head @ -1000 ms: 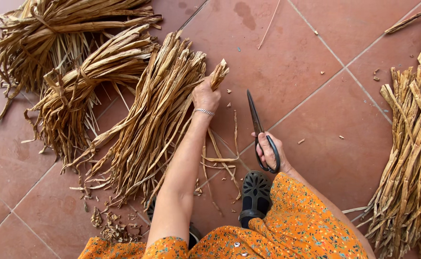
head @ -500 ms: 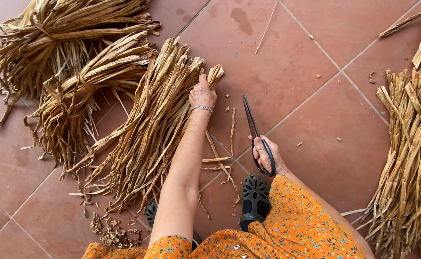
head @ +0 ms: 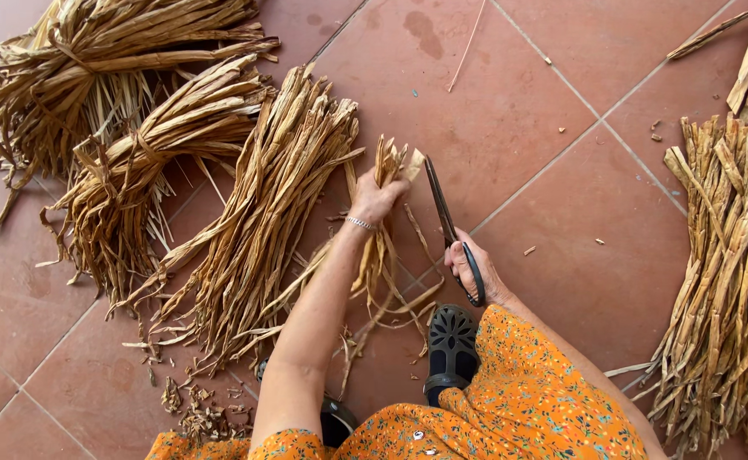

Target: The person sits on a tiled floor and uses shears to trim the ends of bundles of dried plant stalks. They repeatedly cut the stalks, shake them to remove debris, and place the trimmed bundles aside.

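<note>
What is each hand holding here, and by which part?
Left hand grips a small bunch of dried leaves near its upper end; right hand holds scissors by the handle loops.

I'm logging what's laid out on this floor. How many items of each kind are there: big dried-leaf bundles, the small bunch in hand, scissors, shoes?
Large dried-leaf bundles: 4 (top left, tied one, middle, right edge)
Small bunch gripped by left hand: 1
Scissors in right hand: 1
Black shoes: 2 ( mostly hidden)
Total: 8

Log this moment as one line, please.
left hand: grips small bunch of dried leaves | right hand: holds scissors, tip at bunch top | tiled floor
</note>
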